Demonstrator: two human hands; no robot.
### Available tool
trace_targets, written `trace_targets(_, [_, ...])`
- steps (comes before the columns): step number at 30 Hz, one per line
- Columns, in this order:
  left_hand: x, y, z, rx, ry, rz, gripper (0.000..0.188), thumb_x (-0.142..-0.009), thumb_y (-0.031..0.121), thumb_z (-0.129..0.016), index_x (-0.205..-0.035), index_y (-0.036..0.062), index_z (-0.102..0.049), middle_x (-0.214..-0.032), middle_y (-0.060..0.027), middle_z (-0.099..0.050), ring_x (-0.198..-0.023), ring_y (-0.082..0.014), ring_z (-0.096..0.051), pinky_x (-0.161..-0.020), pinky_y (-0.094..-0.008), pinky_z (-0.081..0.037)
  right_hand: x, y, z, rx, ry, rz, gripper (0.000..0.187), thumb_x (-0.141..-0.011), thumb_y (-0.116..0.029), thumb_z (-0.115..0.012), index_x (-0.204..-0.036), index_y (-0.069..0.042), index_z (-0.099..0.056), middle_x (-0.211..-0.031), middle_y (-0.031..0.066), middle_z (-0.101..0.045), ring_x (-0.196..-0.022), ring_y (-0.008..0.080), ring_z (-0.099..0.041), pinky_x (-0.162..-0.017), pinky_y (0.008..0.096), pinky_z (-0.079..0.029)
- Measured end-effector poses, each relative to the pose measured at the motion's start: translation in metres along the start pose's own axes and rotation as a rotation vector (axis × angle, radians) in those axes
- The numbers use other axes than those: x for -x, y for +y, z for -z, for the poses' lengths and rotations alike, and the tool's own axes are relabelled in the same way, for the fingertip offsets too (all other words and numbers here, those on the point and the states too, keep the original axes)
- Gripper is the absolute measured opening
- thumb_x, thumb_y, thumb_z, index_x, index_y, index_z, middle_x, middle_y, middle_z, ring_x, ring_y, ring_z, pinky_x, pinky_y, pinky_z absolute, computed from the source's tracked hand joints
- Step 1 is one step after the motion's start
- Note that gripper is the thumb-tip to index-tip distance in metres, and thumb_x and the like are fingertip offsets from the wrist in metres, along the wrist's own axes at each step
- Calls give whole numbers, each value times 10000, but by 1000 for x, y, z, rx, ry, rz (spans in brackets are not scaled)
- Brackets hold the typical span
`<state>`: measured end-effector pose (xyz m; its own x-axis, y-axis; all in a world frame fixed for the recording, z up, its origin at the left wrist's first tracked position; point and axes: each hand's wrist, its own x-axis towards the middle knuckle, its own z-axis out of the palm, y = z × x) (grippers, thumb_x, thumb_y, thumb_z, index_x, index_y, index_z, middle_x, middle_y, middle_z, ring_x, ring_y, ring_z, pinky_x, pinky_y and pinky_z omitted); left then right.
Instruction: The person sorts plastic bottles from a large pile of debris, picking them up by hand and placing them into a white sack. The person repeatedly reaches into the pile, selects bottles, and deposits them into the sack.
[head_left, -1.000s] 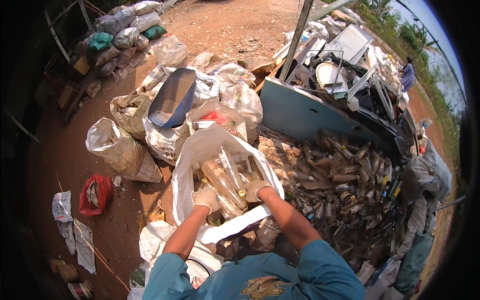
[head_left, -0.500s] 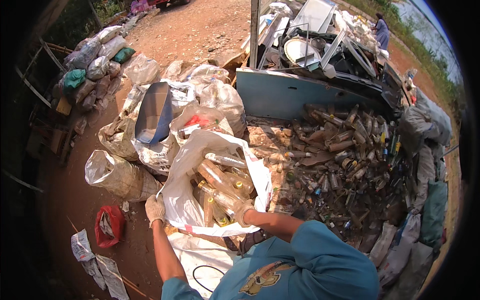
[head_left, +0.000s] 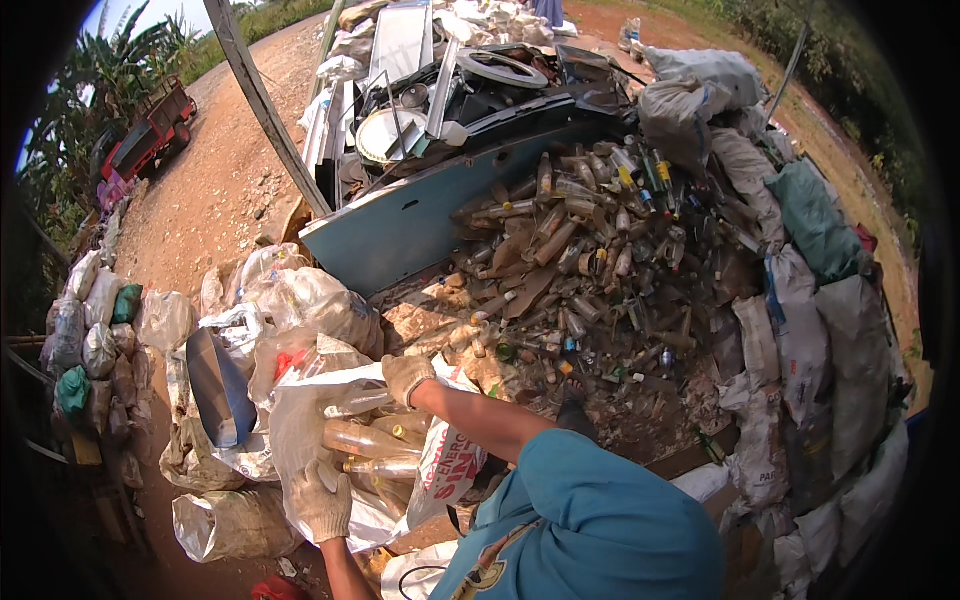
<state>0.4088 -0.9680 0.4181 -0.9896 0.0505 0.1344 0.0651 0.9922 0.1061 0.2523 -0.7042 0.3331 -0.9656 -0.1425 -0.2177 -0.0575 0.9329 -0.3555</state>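
Currently, the right hand grips the far rim of a white sack near a blue tub; the left hand touches its left side, grip unclear. Mouth upward, it holds bottles, several lying roughly left-to-right.

Red capitals stand on the near white woven-plastic sack; dark letters mark a pale, tall woven sack right.
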Motion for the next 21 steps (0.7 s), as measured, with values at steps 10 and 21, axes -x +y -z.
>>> trace_targets(10, [-122,152,-19,532,249,-364,313,-843,126,-805,-1104,19,-670,-983,-155,-685,-933,-327,-677,-818,-411,-541,13,76,71,-539,32,125,276,-925,-281,-610,-1020,-44,-715,-1015,198,-737,-988,354,-711,-865,453,-547])
trace_targets(21, [-300,515,-195,493,-173,-638,557,-734,224,-852,-1211,59,-616,-1147,-186,-626,-1052,-381,-639,-888,-472,-528,144,538,-3,-959,10,-925,421,-889,-431,-678,-1095,-64,-692,-1098,157,-708,-1011,297,-679,-914,410,-518])
